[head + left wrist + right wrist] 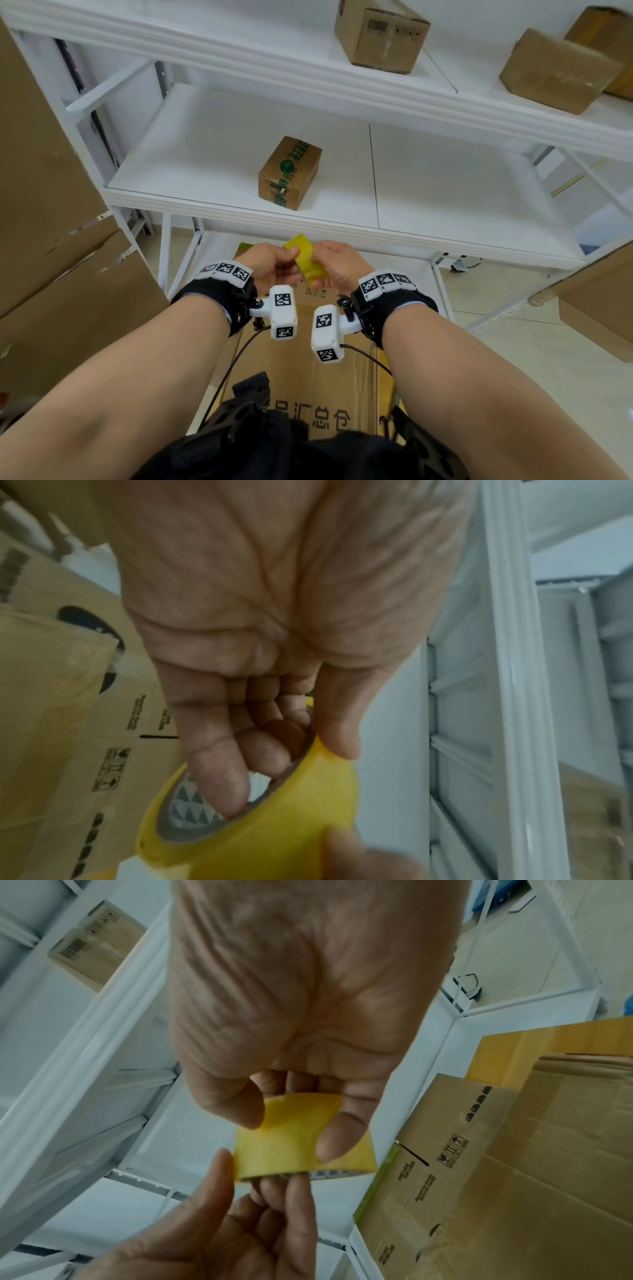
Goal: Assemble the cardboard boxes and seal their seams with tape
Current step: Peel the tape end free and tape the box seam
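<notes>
A yellow tape roll (308,265) is held in front of me by both hands, above a flattened cardboard box (308,377) with black printed characters. My left hand (274,263) grips it: in the left wrist view the fingers (232,785) hook into the roll's (274,831) core and the thumb presses its outer face. My right hand (330,263) pinches the roll's (274,1161) outer yellow band between the thumb (240,1110) and a finger. No loose tape end shows.
A white shelf unit (342,226) stands straight ahead. A small box sealed with green tape (289,173) sits on its middle shelf, and further boxes (380,34) on the top one. Large cardboard sheets (51,205) lean at the left, and more cardboard (599,308) is at the right.
</notes>
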Available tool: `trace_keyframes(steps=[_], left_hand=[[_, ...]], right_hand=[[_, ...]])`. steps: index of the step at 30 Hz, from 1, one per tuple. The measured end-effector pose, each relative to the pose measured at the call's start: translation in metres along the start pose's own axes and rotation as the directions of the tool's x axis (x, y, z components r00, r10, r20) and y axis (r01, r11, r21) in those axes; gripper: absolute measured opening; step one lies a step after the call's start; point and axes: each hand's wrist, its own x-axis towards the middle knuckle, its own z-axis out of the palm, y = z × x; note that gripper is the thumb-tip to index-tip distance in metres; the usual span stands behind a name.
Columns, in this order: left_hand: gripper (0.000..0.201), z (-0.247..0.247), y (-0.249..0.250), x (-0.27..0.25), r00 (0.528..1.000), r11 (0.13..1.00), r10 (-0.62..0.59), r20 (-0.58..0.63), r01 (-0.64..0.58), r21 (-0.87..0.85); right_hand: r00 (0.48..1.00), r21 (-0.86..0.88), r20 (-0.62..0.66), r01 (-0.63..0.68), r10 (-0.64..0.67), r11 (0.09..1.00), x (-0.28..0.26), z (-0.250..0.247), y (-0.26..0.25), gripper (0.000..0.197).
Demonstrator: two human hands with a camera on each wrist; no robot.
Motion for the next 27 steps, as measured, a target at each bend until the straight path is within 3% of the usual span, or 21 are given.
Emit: trace_keyframes(steps=[5,11,17,23,27], left_hand=[[0.023,-0.003,0.0,-0.002,0.998,0.971,-0.05,-0.042,0.039,-0.237],[0.018,0.01,0.001,-0.008,1.0,1.0,0.007,-0.03,-0.008,-0.01],[0.023,0.001,0.011,-0.011,0.999,0.974,-0.024,-0.021,0.019,-0.227],[0.017,0.007,0.008,-0.015,1.0,0.999,0.019,-0.011,-0.019,-0.035],[0.022,0.0,0.015,-0.017,1.0,0.984,-0.004,-0.024,0.0,-0.176]], right_hand=[[0.999,-0.039,0.008,0.048,-0.048,0.998,-0.003,0.0,-0.003,0.016],[0.998,-0.058,-0.044,0.039,-0.041,0.998,-0.001,0.0,-0.003,0.007],[0.996,-0.062,0.031,0.088,-0.086,0.994,-0.004,0.0,-0.011,0.014],[0.997,-0.043,-0.007,0.072,-0.073,0.996,-0.004,0.005,-0.008,0.01],[0.995,-0.043,0.034,0.097,-0.095,0.994,-0.004,0.006,-0.013,0.015]])
